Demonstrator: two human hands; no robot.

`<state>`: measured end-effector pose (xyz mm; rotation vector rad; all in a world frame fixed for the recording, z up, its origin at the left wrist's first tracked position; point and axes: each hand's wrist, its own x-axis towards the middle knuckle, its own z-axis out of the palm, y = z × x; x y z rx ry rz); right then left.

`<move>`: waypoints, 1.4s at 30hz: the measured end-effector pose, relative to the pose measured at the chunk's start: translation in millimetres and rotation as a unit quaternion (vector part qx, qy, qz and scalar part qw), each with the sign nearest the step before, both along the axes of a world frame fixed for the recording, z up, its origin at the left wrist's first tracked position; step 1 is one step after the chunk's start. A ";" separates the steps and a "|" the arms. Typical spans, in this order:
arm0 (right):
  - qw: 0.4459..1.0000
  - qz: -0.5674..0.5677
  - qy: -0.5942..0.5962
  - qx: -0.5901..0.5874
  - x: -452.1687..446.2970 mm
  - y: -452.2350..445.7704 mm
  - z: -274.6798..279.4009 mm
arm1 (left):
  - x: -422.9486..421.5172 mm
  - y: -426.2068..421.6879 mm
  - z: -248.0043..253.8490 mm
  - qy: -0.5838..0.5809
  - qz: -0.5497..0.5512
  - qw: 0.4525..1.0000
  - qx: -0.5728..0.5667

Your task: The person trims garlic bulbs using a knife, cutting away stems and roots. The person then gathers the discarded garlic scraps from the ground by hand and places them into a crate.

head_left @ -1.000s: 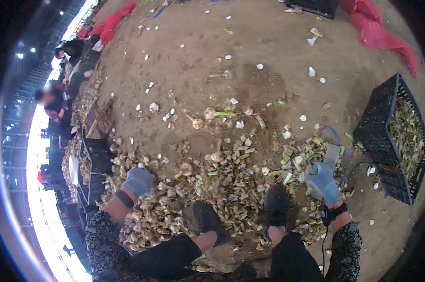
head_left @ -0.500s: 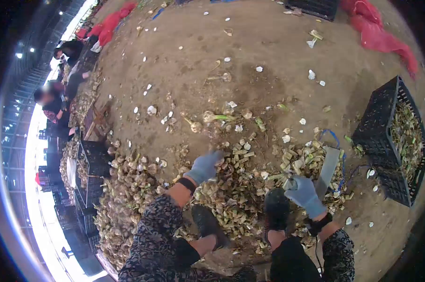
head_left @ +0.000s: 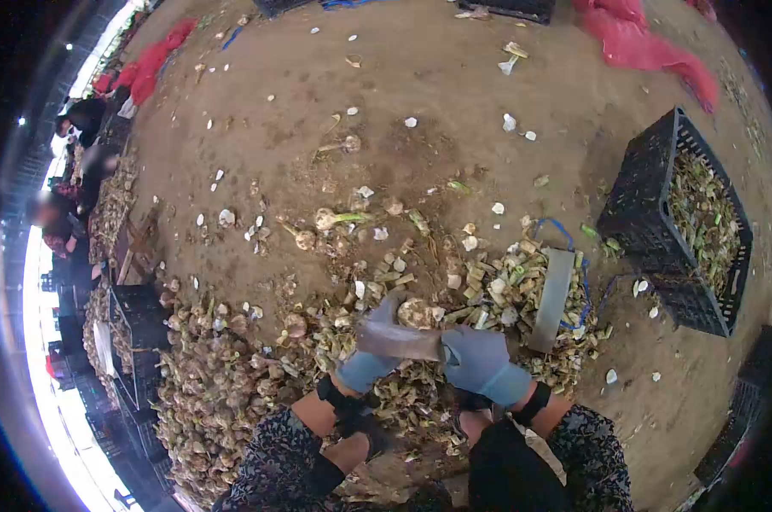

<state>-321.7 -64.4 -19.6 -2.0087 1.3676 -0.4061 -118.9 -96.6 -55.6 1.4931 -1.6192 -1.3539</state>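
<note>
While right fingers (head_left: 464,348) wrap tightly round a blade (head_left: 400,343), left fingers (head_left: 384,309) touch a garlic bulb (head_left: 417,314), grip unclear

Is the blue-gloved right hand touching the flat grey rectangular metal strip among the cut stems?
Apart: the head view shows cut stems in a narrow gap between the right hand and the metal strip.

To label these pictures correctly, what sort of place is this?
Probably a garlic-handling shed: a heap of garlic bulbs, a black crate of cut stems, and ceiling lights.
</note>
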 end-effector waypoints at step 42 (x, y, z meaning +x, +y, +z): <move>0.939 -0.189 -0.061 0.279 -112.5 -26.5 -60.4 | 206.2 -33.5 146.6 -0.595 -0.448 0.621 0.242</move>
